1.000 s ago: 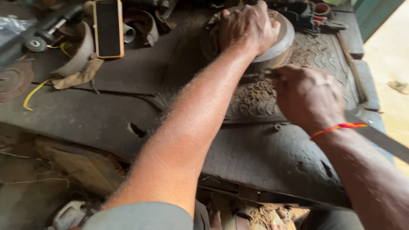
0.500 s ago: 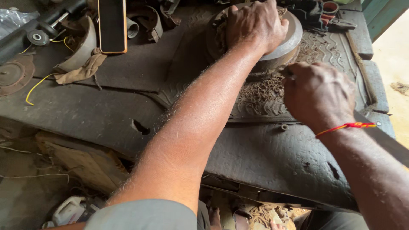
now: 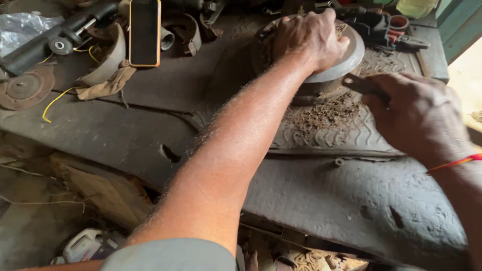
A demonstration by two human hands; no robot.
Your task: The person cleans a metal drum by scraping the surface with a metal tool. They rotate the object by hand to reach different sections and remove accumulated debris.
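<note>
where the grey metal disc (image 3: 335, 62) rests flat on the grooved rubber mat (image 3: 346, 133) at the far middle of the worn bench (image 3: 115, 133), the left hand (image 3: 309, 37) lies palm down over its top, fingers curled over the far edge and thumb pressed to the near rim, clasping the disc. just beside the disc's near right rim, the right hand (image 3: 419, 115) is closed in a fist around a dark flat tool (image 3: 362, 84), whose tip touches or nearly touches the rim; which of the two cannot be told. a red and yellow thread (image 3: 454, 163) circles the right wrist. below the disc, brown shavings (image 3: 324, 114) lie scattered on the mat. further out, to the left, a phone with an orange case (image 3: 144, 31) lies face up on the bench, near curved metal shoes (image 3: 108, 52), a tan rag (image 3: 108, 85) and a yellow wire (image 3: 52, 105). a rusty round plate (image 3: 22, 89) sits at the far left edge, with a black shock absorber (image 3: 55, 32) and clear plastic (image 3: 22, 27) behind it. dark red and black parts (image 3: 386, 25) crowd the bench behind the disc. a white plastic jug (image 3: 83, 245) lies on the ground under the bench's near edge.
</note>
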